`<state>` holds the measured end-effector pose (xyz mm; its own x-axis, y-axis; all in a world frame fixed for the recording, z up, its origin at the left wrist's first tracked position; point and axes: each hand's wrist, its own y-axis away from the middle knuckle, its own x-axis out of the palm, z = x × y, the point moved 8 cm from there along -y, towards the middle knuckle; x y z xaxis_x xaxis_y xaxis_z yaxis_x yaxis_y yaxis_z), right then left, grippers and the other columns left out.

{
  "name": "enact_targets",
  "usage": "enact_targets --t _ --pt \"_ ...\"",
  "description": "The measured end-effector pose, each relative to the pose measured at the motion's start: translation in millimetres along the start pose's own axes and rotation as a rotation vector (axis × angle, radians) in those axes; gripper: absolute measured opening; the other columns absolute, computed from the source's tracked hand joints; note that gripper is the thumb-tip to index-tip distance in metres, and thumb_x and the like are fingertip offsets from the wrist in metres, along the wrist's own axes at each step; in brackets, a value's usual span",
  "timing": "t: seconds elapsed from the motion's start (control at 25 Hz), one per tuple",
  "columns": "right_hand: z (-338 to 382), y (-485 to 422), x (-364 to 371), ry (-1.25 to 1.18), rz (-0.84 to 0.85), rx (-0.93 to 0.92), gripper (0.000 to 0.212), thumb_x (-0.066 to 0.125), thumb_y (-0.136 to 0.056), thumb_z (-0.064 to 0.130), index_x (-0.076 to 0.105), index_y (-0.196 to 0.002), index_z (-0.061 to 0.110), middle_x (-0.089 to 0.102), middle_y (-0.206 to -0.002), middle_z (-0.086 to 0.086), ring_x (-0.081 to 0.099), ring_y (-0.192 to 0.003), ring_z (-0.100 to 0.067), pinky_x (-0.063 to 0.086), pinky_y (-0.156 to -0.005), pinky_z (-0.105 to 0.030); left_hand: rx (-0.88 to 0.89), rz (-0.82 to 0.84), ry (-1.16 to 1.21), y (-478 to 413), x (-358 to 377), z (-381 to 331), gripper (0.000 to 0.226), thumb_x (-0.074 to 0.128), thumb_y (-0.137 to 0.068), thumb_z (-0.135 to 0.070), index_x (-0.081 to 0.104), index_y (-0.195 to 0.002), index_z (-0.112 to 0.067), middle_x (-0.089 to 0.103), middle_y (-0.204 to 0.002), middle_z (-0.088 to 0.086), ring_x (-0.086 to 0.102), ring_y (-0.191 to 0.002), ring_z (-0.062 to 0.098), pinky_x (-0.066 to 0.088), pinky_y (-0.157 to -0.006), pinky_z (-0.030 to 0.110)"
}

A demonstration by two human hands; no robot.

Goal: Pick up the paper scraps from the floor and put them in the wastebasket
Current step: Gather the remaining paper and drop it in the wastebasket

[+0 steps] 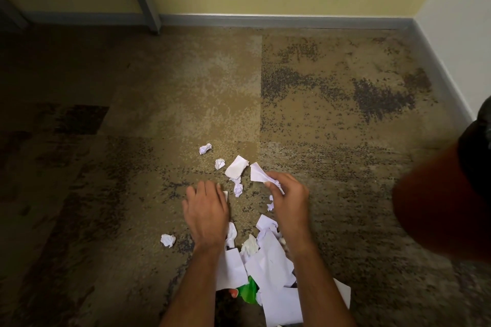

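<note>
On carpet [332,103]: scraps [236,167] scattered near hands, pile [268,260] between forearms. Right hand [289,202] pinches torn scrap [258,173] with thumb and fingertips. Left hand [206,210] palm down, fingers pressed together, flat on carpet. Blurred orange object [438,207] far right.

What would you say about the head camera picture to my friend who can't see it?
A person's right hand pinches a white paper scrap over a brown carpet, and the left hand spreads open beside it. More torn sheets and small crumpled balls lie scattered around both hands.
</note>
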<state>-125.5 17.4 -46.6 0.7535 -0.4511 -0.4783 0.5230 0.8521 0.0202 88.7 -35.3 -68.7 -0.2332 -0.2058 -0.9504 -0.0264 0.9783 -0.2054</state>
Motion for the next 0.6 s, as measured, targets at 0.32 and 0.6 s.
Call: enact_targets --t 0.32,0.6 --pt "1 3 -26 0.040 -0.077 0.166 0.026 0.082 -0.094 0.018 0.083 -0.119 0.024 0.083 -0.106 0.008 0.076 -0.091 -0.009 0.060 -0.075 -0.026 -0.166 0.040 0.312 -23 -7 -10 0.045 0.040 -0.114 -0.033 0.069 -0.091 -0.007 0.068 -0.076 0.009 0.057 -0.071 0.025 0.038 -0.062 0.035" --pt "29 3 -89 -0.300 -0.240 0.249 0.022 0.085 -0.090 0.009 0.085 -0.111 0.016 0.081 -0.077 0.004 0.076 -0.068 -0.010 0.069 -0.066 -0.042 -0.227 0.305 0.784 -48 -31 -113 0.053 0.036 -0.114 -0.045 0.067 -0.091 -0.009 0.073 -0.095 0.017 0.066 -0.094 0.041 0.044 -0.076 0.041"
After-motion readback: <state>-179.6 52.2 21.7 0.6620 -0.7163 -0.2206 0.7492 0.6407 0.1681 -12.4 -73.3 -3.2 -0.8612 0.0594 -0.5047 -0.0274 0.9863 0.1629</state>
